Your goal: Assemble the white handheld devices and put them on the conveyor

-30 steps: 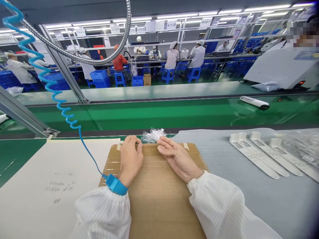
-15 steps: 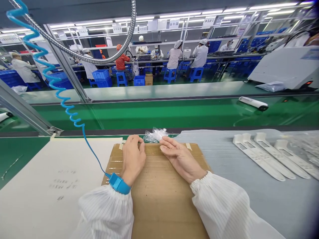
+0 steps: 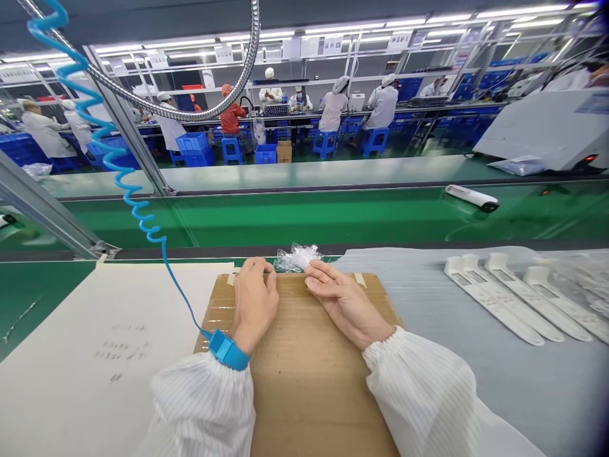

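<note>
A flattened cardboard sheet lying on the table's near edge, between a paper sheet and a foam sheet. Left hand at the board's top edge, fingers curled down beside a strip of beige tape; whether clenched on the tape or merely resting, impossible to tell from this angle. Right hand open and flat, fingers extended and relaxed on the cardboard, grasping nothing. Just beyond those fingertips, a wad of crumpled clear plastic film at the far edge of the board, apparently loose.

Likely trouble, in my judgement: a careless sweep of the fingers sending that light film off the edge, towards the conveyor belt beyond. Also possible, the board sliding on the white paper or the green table under uneven pressure, since nothing visible pins it down. Tape peeled too hard might tear the cardboard's surface layer. A blue wrist strap on the left wrist, with a coiled cord rising past the paper: a possible snag during any wide arm movement. On the right, white plastic parts on the foam, within reach of a careless right sleeve.
</note>
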`<state>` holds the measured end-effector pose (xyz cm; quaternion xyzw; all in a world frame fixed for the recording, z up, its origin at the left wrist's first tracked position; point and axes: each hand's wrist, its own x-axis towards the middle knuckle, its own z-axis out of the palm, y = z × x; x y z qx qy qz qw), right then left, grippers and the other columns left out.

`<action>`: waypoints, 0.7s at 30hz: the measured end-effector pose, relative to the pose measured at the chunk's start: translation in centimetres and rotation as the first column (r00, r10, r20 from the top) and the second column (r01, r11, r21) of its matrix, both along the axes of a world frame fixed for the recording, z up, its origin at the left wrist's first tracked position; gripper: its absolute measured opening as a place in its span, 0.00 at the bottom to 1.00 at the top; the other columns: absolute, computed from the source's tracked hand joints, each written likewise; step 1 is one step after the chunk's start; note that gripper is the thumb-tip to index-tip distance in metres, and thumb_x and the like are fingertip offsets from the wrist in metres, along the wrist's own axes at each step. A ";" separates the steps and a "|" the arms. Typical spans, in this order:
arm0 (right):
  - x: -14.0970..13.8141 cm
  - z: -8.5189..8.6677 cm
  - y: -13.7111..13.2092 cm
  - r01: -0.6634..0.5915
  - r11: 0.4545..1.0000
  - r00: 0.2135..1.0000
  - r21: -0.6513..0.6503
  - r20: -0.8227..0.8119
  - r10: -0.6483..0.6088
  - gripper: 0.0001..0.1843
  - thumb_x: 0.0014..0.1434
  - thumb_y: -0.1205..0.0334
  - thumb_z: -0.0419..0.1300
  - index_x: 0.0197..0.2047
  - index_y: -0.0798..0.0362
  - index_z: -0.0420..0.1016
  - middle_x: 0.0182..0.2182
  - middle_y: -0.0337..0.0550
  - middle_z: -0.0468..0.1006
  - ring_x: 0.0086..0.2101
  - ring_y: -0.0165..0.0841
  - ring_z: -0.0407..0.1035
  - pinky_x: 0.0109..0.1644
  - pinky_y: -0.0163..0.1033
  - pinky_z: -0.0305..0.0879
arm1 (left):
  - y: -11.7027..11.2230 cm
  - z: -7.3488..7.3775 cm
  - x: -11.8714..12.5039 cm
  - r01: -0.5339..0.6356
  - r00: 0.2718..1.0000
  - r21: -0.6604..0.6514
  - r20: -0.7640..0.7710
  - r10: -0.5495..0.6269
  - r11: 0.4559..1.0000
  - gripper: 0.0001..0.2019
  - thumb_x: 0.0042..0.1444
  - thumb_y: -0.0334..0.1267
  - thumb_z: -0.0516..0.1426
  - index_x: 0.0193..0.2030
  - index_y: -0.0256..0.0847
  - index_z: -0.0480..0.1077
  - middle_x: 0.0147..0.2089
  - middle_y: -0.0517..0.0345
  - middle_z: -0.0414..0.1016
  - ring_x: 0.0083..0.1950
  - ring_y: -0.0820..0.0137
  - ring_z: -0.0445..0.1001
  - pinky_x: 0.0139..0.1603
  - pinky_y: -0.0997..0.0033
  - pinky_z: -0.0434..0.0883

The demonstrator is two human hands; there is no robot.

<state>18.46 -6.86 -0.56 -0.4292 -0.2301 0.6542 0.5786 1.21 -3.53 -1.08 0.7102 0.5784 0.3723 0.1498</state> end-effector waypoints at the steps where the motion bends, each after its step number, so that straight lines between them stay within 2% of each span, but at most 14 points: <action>1: 0.0 0.0 0.0 0.001 1.000 1.000 0.000 0.001 -0.001 0.23 0.40 0.70 0.75 0.42 0.49 0.80 0.44 0.39 0.81 0.51 0.33 0.71 0.63 0.38 0.63 | 0.0 0.0 0.0 0.001 1.000 0.000 0.001 -0.001 1.000 0.06 0.59 0.27 0.52 0.34 0.40 0.67 0.46 0.50 0.73 0.54 0.58 0.71 0.58 0.54 0.65; 21: 0.0 0.0 0.0 -0.011 1.000 1.000 0.013 0.008 0.011 0.22 0.42 0.70 0.75 0.42 0.48 0.80 0.44 0.40 0.80 0.52 0.33 0.69 0.63 0.38 0.62 | -0.1 0.2 0.1 -0.001 1.000 -0.016 0.007 0.001 1.000 0.06 0.59 0.27 0.52 0.33 0.40 0.67 0.45 0.50 0.73 0.54 0.59 0.70 0.57 0.55 0.65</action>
